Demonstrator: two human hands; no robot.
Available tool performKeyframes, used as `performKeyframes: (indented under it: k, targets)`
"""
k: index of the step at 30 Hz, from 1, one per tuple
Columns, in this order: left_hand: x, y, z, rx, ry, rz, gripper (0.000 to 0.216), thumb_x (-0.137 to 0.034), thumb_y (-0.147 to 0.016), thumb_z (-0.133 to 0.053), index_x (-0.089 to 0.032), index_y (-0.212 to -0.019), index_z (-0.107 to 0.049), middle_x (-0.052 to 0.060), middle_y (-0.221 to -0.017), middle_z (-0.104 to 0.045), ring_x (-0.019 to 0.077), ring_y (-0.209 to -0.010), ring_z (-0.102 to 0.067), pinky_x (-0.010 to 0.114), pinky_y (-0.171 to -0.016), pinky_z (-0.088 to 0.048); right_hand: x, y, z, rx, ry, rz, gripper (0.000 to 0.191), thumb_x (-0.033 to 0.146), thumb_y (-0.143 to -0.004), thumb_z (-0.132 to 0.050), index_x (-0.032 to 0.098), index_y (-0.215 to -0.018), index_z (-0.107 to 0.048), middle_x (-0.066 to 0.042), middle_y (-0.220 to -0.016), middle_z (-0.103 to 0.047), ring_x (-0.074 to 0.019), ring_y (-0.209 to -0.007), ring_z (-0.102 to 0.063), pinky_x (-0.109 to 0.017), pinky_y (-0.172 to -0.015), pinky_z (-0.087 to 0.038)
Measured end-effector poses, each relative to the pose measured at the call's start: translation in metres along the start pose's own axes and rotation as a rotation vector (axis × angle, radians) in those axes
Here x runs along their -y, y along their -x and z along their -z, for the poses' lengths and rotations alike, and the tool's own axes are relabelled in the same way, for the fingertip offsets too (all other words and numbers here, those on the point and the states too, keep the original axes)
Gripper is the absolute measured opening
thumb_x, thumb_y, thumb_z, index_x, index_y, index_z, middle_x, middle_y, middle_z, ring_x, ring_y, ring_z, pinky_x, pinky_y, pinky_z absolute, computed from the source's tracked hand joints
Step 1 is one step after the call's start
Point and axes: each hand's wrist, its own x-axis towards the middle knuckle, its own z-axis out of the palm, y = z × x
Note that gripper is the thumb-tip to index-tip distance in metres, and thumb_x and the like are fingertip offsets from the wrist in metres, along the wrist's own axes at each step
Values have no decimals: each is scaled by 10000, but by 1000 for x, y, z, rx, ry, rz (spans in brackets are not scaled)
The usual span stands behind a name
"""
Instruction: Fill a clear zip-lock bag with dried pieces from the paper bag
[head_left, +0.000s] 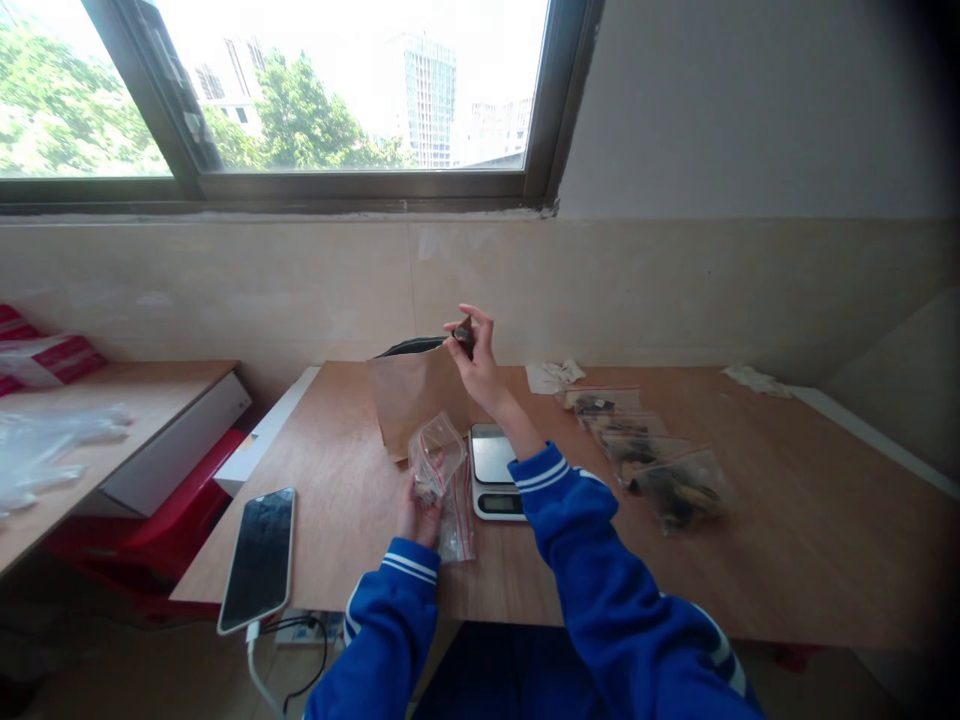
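Note:
My left hand [417, 518] grips a small clear zip bag [436, 456] with a red seal strip, held upright just above the wooden table [750, 560]. More empty clear bags [457, 525] lie under it. My right hand [475, 358] is raised above a brown paper bag [411, 395] that stands open at the table's back. Its fingertips pinch a small dark piece [464, 335]. A small digital scale [495, 470] sits between my forearms, with nothing on its platform.
A row of filled clear bags [645, 455] with dark contents lies to the right of the scale. A phone [259, 558] on a cable rests at the table's left front corner. Crumpled paper [553, 375] lies at the back. A second desk [112, 420] stands left.

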Motion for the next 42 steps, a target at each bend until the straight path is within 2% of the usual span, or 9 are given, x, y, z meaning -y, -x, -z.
performKeyframes:
  k: [2, 5, 10, 17, 21, 24, 30, 36, 42]
  targets:
    - [0, 0, -1, -5, -5, -5, 350, -263, -926, -432, -172, -1239, -558, 97, -1174, -664, 154, -1007, -658, 208, -755, -564, -6, -24, -2, 23, 135, 120, 454, 188, -934, -354, 249, -1354, -191, -96, -1250, -447, -152, -1140, -481, -328, -1040, -373]
    - [0, 1, -2, -14, -21, -3, 355, -271, -926, -427, -177, -1243, -558, 101, -1205, -649, 172, -1062, -640, 231, -786, -563, -21, -43, -8, 190, 306, 207, 461, 102, -881, -334, 221, -1325, -293, -102, -1247, -466, -180, -1135, -473, -361, -1032, -371]
    - [1, 0, 0, -13, -14, -1, 362, -280, -908, -461, -179, -1242, -557, 112, -1236, -632, 199, -1135, -604, 256, -836, -556, -37, -41, -12, 233, 368, 218, 424, 92, -860, -345, 187, -1272, -374, -93, -1166, -523, -183, -1082, -508, -339, -998, -396]
    - [0, 1, -4, 2, -8, -9, 331, -268, -923, -431, -170, -1203, -580, 108, -1253, -626, 195, -1188, -567, 220, -803, -551, -32, -36, -12, 322, 499, 257, 549, 21, -810, -339, 218, -1313, -439, -67, -1159, -583, -201, -1087, -528, -351, -997, -366]
    - [0, 1, -5, -6, -11, -8, 316, -268, -929, -418, -165, -1167, -600, 103, -1244, -633, 194, -1183, -571, 206, -778, -551, -30, -38, -16, 385, 544, 238, 548, 22, -825, -343, 237, -1320, -436, -46, -1131, -638, -213, -1075, -558, -381, -998, -348]
    - [0, 1, -4, -1, -15, -6, 312, -263, -929, -416, -174, -1158, -607, 97, -1231, -643, 193, -1177, -576, 211, -783, -552, -30, -42, -15, 364, 538, 166, 486, 62, -854, -381, 162, -1330, -367, -71, -1088, -662, -212, -1038, -583, -370, -957, -384]
    - [-1, 2, -4, -12, 18, 0, 311, -262, -930, -415, -164, -1159, -601, 96, -1190, -664, 190, -1170, -582, 200, -754, -555, -14, -54, -10, 435, 673, 78, 195, 102, -885, -433, 151, -1016, -568, -112, -1005, -684, -221, -911, -622, -323, -840, -425]
    - [0, 3, -4, -11, 14, -10, 365, -267, -931, -413, -156, -1256, -537, 101, -1213, -653, 187, -1180, -575, 220, -814, -552, 4, -60, -24, 381, 720, 32, 206, 160, -907, -437, 183, -1041, -591, -84, -1036, -699, -202, -921, -639, -266, -761, -435]
    - [1, 2, -3, 10, -19, -14, 377, -287, -921, -428, -165, -1260, -537, 94, -1208, -659, 196, -1194, -565, 244, -884, -532, -6, -51, -33, 412, 791, -44, 235, 319, -951, -421, 227, -1060, -608, -66, -1089, -699, -228, -967, -638, -308, -793, -422]
